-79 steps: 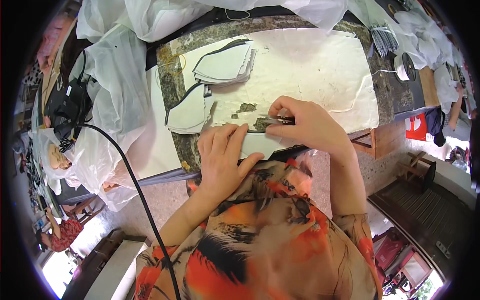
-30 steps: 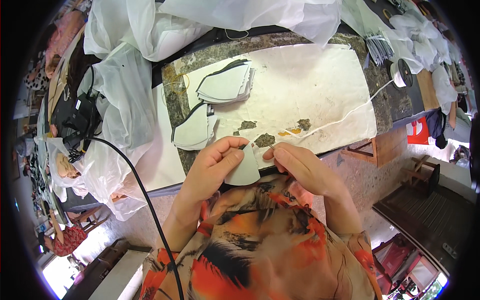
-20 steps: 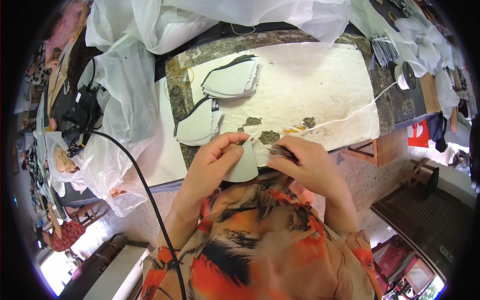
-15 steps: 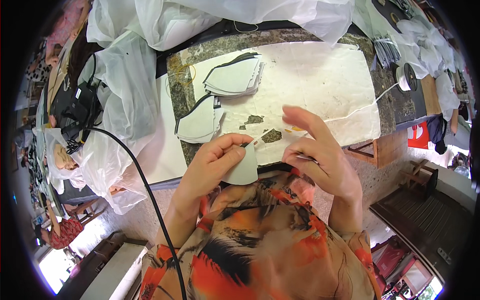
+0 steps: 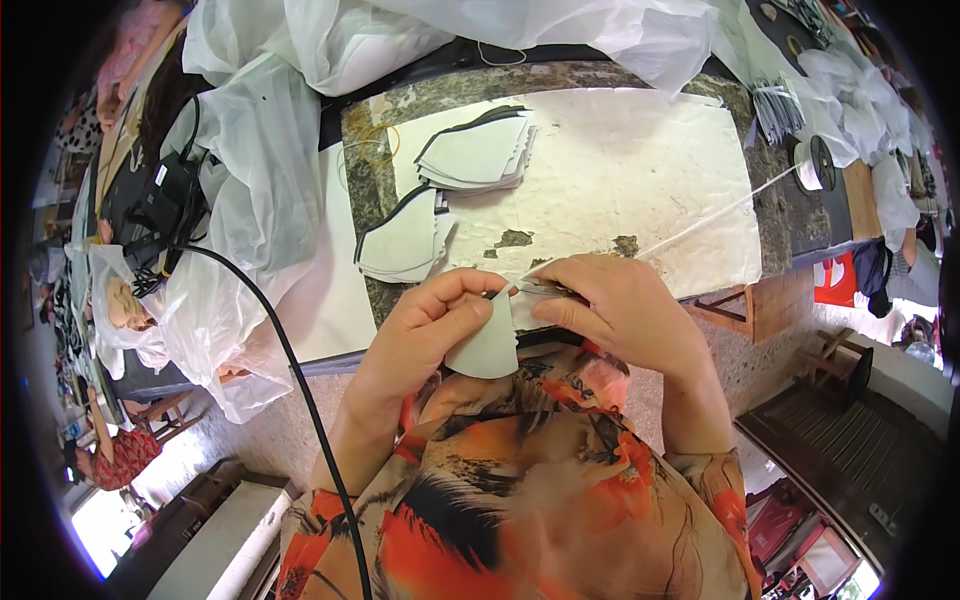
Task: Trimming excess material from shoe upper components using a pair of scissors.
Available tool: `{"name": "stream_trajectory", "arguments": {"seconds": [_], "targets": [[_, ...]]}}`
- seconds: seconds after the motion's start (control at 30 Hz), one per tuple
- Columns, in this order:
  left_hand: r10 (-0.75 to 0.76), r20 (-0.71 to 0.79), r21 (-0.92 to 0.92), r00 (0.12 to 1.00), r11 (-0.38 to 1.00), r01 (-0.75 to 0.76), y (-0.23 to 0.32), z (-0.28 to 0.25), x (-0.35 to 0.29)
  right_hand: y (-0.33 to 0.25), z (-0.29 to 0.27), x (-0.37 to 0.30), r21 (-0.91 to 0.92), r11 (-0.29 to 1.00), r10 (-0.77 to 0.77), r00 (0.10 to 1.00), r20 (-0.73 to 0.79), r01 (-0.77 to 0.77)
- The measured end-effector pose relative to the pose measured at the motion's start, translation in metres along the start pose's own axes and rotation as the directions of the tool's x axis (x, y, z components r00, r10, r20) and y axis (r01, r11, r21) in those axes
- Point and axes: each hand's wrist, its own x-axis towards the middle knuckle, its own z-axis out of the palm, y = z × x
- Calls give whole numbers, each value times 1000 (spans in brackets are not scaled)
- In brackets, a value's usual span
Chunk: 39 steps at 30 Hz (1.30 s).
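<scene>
My left hand (image 5: 432,325) pinches the upper edge of a pale grey-green cut piece (image 5: 484,345), which hangs down in front of my lap. My right hand (image 5: 622,308) is closed around small metal snips (image 5: 545,288), mostly hidden by the fingers; their tip meets the top corner of the piece beside my left fingertips. A narrow white tape (image 5: 690,226) stretches from a spool (image 5: 814,163) on the right toward my right hand. Past my hands lie two stacks of similar pieces with black edging, an upper stack (image 5: 478,155) and a lower stack (image 5: 400,243).
A worn white sheet (image 5: 640,150) covers the stone slab (image 5: 365,125). Clear plastic bags (image 5: 265,170) crowd the left and far side. A black cable (image 5: 290,370) crosses at left, near a black adapter (image 5: 160,200). A wooden stool (image 5: 740,310) stands right, under the table edge.
My right hand has come left and down from its raised, spread-finger pose, bringing the snips to the piece's top corner. My left hand keeps its pinch nearly in place.
</scene>
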Motion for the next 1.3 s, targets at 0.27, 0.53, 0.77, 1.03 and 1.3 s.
{"name": "stream_trajectory", "arguments": {"seconds": [0.27,0.53,0.77,1.03,1.3], "targets": [[-28,-35,-2,999,1000,28,-2,16,-2,6,5,1,288,954,92,996,-10,-85],[132,-95,19,987,991,-131,-6,30,3,12,5,3,361,924,112,991,72,-130],[140,-75,40,987,990,-137,-8,27,6,18,2,6,572,790,144,974,176,-220],[173,-57,68,983,983,-169,-9,25,6,10,0,10,685,681,272,958,93,-259],[237,-125,443,963,882,-159,-14,26,9,20,7,5,573,786,229,970,77,-231]]}}
